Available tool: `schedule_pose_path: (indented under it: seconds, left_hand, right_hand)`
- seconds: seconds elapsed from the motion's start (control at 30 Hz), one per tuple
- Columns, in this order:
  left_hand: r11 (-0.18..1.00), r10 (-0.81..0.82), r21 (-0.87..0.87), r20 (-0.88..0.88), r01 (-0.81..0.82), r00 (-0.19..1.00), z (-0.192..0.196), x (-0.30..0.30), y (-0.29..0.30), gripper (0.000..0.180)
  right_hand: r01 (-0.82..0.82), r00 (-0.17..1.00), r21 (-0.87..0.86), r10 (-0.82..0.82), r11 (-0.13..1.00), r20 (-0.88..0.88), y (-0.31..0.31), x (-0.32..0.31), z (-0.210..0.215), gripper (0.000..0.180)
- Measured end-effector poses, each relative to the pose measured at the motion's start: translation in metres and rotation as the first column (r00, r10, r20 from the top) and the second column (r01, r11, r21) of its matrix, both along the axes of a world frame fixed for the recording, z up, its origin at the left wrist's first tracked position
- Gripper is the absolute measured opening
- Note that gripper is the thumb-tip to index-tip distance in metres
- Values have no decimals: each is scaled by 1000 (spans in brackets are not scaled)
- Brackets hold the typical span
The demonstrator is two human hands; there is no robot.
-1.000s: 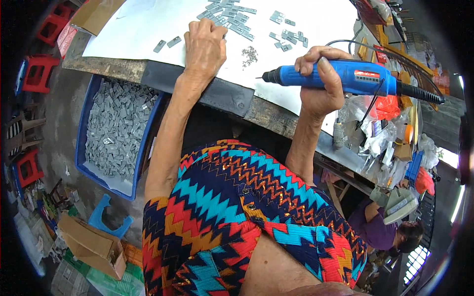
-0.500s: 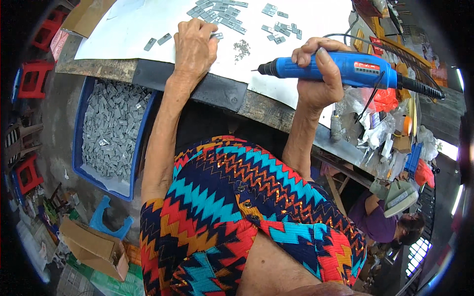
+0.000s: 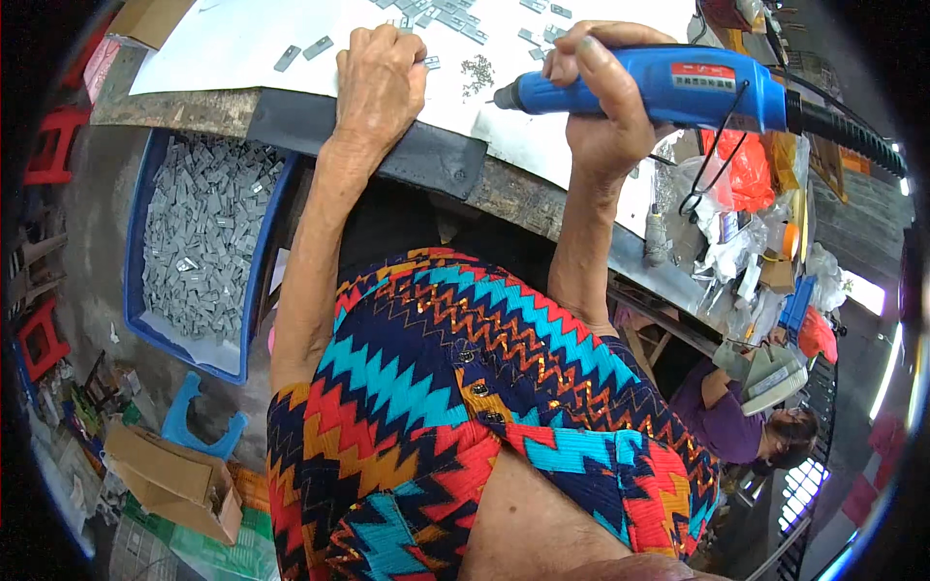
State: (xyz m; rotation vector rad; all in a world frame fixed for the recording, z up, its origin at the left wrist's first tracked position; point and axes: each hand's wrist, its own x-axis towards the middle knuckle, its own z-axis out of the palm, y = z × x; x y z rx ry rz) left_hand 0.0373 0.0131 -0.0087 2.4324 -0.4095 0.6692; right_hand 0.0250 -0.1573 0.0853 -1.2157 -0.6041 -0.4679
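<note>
My right hand is wrapped round a blue electric screwdriver, raised over the table. The tool lies nearly level, its black nose pointing left and its cord running off to the right. On the white work surface my left hand rests with curled fingers. A small grey part sticks out beside its fingertips; most of what they pinch is hidden. Right of that hand lies a little heap of tiny screws. Several flat grey parts are scattered beyond it, and a pair of grey parts lies to its left.
A blue tray full of grey parts stands lower left of the table. Plastic bags and clutter crowd the table's right end. A cardboard box and a blue stool stand at lower left. A person in purple sits at lower right.
The whole view has shifted, so the table sits higher in the picture. The screwdriver has moved up and its nose stands nearer the screws. My left hand keeps its pinch, slightly nearer the table edge.
</note>
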Motion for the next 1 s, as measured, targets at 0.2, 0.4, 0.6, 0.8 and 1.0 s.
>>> schedule_pose_path:
  seconds: [0.2,0.4,0.6,0.8,1.0]
  left_hand:
    - [999,-10,-32,42,12,999,2,-5,0,14]
    - [993,-82,-77,50,85,995,3,-7,1,16]
    - [970,-222,-106,-14,219,975,5,-24,-5,22]
    - [950,-279,-160,-39,270,960,8,-24,-18,22]
    - [951,-260,-176,-17,253,965,2,-26,-13,14]
  right_hand:
    - [-33,999,-18,33,999,36,13,1,-2,14]
    - [-28,998,-55,31,998,59,10,8,-9,15]
    - [-53,999,-22,53,998,-4,7,3,-3,16]
    - [-99,992,72,104,993,-67,-3,-2,7,21]
    - [-148,983,119,159,982,-92,-5,2,1,23]
